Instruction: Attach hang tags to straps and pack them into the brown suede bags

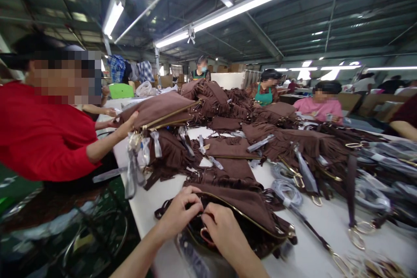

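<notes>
A brown bag (241, 200) with a gold zipper lies unzipped on the white table, its dark inside facing me. My left hand (182, 210) is at the left end of the opening, fingers curled and pinched together. Close beside it, my right hand (220, 223) reaches over the opening with thumb and fingertips pressed together. What either hand pinches is too small or hidden to name. A reddish metal ring (206, 235) shows inside the bag under my right hand. Fringe and a dark strap stick out at the bag's left end.
Brown fringed bags (215, 100) are piled across the white table (146, 208). Wrapped straps and gold clasps (356, 239) lie at the right. At the left, a person in a red top (48, 139) holds another bag (163, 110). More people sit behind the pile.
</notes>
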The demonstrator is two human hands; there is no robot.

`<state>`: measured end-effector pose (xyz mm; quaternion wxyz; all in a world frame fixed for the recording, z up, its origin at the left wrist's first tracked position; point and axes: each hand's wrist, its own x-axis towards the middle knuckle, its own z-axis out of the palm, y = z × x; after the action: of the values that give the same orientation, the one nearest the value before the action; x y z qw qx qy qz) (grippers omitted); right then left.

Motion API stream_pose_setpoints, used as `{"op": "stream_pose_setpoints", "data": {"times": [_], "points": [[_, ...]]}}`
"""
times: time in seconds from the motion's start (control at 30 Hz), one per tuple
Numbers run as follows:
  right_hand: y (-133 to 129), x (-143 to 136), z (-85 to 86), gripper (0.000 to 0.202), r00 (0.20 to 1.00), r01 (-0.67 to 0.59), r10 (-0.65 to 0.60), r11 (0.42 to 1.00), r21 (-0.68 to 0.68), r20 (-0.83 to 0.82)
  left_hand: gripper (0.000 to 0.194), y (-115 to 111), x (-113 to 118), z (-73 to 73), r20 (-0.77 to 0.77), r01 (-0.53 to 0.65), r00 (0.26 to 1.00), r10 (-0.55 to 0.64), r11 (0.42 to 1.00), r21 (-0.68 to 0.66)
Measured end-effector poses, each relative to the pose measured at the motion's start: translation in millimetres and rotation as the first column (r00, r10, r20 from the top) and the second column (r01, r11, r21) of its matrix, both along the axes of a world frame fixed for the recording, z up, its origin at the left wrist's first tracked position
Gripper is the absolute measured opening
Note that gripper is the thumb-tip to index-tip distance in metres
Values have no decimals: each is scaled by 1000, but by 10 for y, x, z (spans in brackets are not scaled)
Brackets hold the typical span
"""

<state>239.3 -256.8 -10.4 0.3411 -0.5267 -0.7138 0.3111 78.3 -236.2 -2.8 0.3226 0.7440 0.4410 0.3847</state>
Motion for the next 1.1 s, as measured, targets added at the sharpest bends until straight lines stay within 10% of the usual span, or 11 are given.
{"op": "stream_pose_setpoints", "data": {"times": [0.13, 0.33, 0.5, 0.7, 0.83, 1.1], "points": [[-61, 105, 267, 20, 996, 38, -53, 975, 218, 66, 18, -197, 96, 194, -27, -112, 992, 121, 967, 228], [-44, 213, 350, 23, 951, 90, -46, 987, 132, -305, 20, -296, 251, 308, 246, 117, 965, -93, 989, -84], [-23, 213, 258, 23, 909, 30, 15, 994, 101, -418, 20, -305, 265, 281, 363, 331, 912, -193, 867, -371], [28, 207, 217, 22, 834, 14, -25, 1000, -25, -551, 14, -351, 333, 282, 146, 291, 952, -270, 945, -147], [16, 190, 249, 23, 832, 39, -41, 999, -14, -553, 12, -360, 435, 198, 224, 414, 906, -359, 862, -293], [46, 439, 377, 45, 645, -71, -137, 969, -237, -752, 26, -347, 426, 50, 411, 258, 903, -123, 921, -291]]}}
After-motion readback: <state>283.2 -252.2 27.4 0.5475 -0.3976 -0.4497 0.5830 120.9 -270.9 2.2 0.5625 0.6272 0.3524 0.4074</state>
